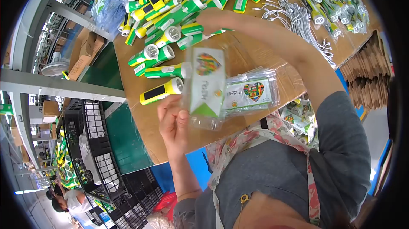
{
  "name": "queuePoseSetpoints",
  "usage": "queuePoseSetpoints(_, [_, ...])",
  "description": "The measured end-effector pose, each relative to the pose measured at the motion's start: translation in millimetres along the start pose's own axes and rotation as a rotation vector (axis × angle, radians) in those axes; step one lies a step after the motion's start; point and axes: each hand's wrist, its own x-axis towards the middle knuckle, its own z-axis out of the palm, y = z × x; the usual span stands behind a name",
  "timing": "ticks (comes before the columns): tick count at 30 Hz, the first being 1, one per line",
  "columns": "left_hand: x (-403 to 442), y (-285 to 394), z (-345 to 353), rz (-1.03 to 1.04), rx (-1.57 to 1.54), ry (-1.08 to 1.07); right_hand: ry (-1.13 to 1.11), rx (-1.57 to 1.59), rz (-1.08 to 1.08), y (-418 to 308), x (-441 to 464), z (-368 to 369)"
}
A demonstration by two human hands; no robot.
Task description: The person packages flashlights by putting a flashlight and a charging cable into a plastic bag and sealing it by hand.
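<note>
My left hand [174, 122] pinches the edge of a clear plastic bag [207, 84] with a printed card showing a colourful heart and a green tip. Beside it, a stack of similar flat bags [251, 92] lies on the cardboard-covered table [157, 146]. My right hand [209, 21] reaches over the pile of green and yellow flashlights [177, 16], close to one flashlight [191, 29]; its fingers are blurred and partly hidden. A single flashlight [161, 91] lies just beyond my left hand.
White cables [294, 18] lie in a bundle toward the right, beside bagged flashlights [336, 3]. Blue plastic wrap [113, 5] is at the upper left. Black crates [104, 161] stand left of the table. Folded brown cardboard [364, 73] is stacked at right. Another person [70, 201] is at lower left.
</note>
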Motion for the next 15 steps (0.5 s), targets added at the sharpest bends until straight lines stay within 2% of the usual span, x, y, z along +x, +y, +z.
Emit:
queuePoseSetpoints(4, [-13.6, 0.4, -1.3, -0.245, -0.197, -0.347, 0.285, -0.084, -0.224, 21.9, -46.3, 56.2])
queuePoseSetpoints(6, [0.3, 0.8, 4.9, -0.088, -0.075, -0.470, 0.445, 0.007, -0.344, 39.3, -70.4, 53.5])
queuePoseSetpoints(8, [9.6, 0.2, 11.2, -0.003, -0.032, -0.568, 0.313, 0.783, -0.369, 20.8, -115.4, 12.7])
queuePoseSetpoints(10, [22.0, 8.1, 22.7, 0.102, -0.022, -0.550, 0.292, 1.178, -0.536, -0.2, -148.8, -2.0])
queuePoseSetpoints(11, [25.8, 10.0, 27.2, 0.158, -0.012, -0.552, 0.220, 1.214, -0.589, -13.4, -159.9, 0.6])
queuePoseSetpoints(13, [28.9, 6.2, 40.8, 0.195, -0.095, -0.406, 0.106, 1.285, -0.669, -40.0, -177.0, 1.5])
queuePoseSetpoints(15, [25.5, -2.7, 50.7, 0.214, -0.233, -0.241, -0.112, 1.361, -0.701, -41.8, -178.4, 13.0])
